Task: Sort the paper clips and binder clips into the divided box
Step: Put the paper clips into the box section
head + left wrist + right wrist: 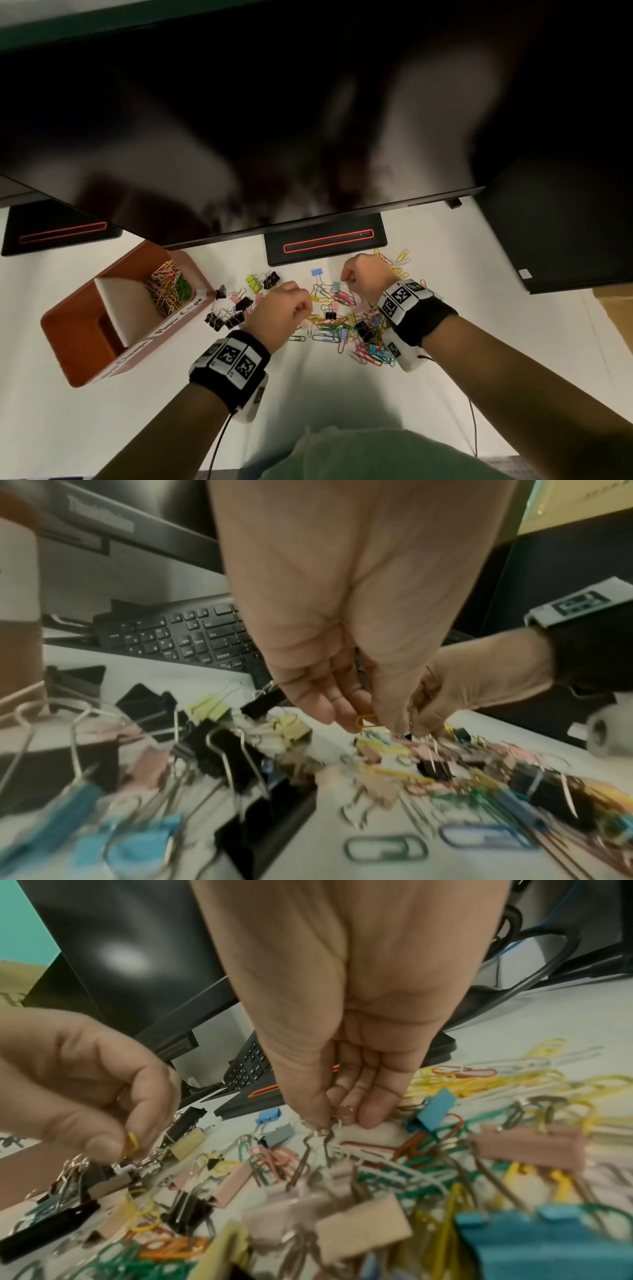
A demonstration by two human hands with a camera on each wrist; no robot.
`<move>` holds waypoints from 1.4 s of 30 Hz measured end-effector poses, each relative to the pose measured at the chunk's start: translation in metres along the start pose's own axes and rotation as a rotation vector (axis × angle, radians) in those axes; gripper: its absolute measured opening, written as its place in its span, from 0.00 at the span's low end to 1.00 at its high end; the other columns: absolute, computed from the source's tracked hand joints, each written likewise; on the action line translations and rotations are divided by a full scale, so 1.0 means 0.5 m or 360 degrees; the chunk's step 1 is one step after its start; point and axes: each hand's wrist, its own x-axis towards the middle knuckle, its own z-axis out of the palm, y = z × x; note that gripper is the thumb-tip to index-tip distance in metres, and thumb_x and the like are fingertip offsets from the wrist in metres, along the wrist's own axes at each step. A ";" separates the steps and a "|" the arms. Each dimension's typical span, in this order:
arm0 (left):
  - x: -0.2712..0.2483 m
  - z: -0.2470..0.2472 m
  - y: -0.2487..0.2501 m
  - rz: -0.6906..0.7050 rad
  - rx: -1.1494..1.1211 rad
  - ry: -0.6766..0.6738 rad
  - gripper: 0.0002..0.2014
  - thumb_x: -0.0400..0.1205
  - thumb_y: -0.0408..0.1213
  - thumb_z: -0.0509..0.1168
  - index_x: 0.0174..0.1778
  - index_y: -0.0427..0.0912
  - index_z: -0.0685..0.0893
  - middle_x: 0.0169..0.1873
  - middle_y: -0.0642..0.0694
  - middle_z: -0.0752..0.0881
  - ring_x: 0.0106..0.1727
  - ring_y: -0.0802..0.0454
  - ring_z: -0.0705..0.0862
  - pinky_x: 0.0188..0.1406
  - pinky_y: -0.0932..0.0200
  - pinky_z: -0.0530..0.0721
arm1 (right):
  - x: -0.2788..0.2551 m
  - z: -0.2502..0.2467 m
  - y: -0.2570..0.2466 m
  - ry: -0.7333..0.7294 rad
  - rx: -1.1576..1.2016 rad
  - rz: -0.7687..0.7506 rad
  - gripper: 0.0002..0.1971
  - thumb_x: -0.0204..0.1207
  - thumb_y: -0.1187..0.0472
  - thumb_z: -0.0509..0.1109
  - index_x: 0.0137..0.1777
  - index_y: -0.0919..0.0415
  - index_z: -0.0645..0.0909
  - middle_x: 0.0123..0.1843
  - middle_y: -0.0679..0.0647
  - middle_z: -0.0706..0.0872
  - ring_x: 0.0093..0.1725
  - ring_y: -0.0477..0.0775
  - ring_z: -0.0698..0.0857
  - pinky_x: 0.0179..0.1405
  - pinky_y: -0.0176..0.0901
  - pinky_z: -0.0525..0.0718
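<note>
An orange divided box stands at the left of the white table; its far compartment holds coloured paper clips. A mixed pile of paper clips and binder clips lies in the middle, with black binder clips nearer the box. My left hand hovers over the pile and pinches a yellow paper clip. My right hand pinches the wire handle of a binder clip in the pile; I cannot make out which body it belongs to.
A dark monitor overhangs the far side, its stand base just behind the pile. A black keyboard lies under it. A black case stands at the right, with cardboard beside it.
</note>
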 end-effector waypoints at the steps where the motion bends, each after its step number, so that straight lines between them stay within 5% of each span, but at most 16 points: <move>1: -0.003 0.007 0.002 -0.0018 0.0012 -0.0024 0.03 0.78 0.35 0.66 0.45 0.42 0.85 0.41 0.51 0.79 0.39 0.56 0.79 0.45 0.61 0.80 | 0.000 0.000 -0.002 -0.0004 -0.0009 -0.0009 0.12 0.77 0.68 0.63 0.57 0.61 0.84 0.58 0.56 0.87 0.56 0.56 0.84 0.53 0.40 0.80; 5: 0.000 0.029 0.007 -0.0082 0.0161 -0.0077 0.08 0.79 0.36 0.64 0.53 0.42 0.83 0.44 0.45 0.83 0.45 0.50 0.79 0.48 0.55 0.80 | -0.012 -0.009 0.000 -0.0003 0.0032 -0.0056 0.11 0.77 0.67 0.63 0.56 0.62 0.83 0.56 0.56 0.87 0.55 0.55 0.84 0.53 0.39 0.80; 18: 0.016 0.049 -0.005 -0.0018 0.0530 -0.0123 0.05 0.81 0.36 0.59 0.45 0.41 0.80 0.43 0.44 0.82 0.46 0.45 0.81 0.46 0.51 0.81 | -0.036 0.038 -0.016 0.0013 -0.0102 -0.0010 0.15 0.78 0.52 0.66 0.57 0.62 0.83 0.55 0.59 0.84 0.53 0.59 0.83 0.54 0.51 0.84; 25: 0.001 0.047 -0.007 0.0067 0.0409 -0.0056 0.08 0.82 0.37 0.59 0.51 0.41 0.82 0.46 0.44 0.84 0.49 0.46 0.81 0.50 0.54 0.78 | -0.036 0.031 -0.024 -0.0090 -0.0146 -0.0064 0.08 0.77 0.61 0.66 0.53 0.58 0.83 0.54 0.56 0.86 0.53 0.57 0.83 0.53 0.48 0.85; 33: -0.003 0.043 -0.016 0.0100 0.0137 0.0107 0.03 0.79 0.31 0.63 0.43 0.40 0.82 0.41 0.44 0.81 0.40 0.45 0.81 0.42 0.50 0.82 | -0.045 0.032 -0.022 -0.0118 -0.0231 -0.0098 0.11 0.79 0.58 0.63 0.56 0.58 0.83 0.53 0.56 0.88 0.52 0.58 0.84 0.51 0.50 0.86; 42: 0.053 0.017 0.006 0.0194 0.0385 -0.0093 0.13 0.80 0.34 0.63 0.61 0.43 0.82 0.50 0.42 0.85 0.51 0.44 0.83 0.56 0.52 0.80 | -0.062 0.010 -0.004 0.0002 -0.0120 -0.0115 0.13 0.80 0.51 0.61 0.56 0.56 0.82 0.50 0.55 0.89 0.49 0.56 0.86 0.46 0.46 0.85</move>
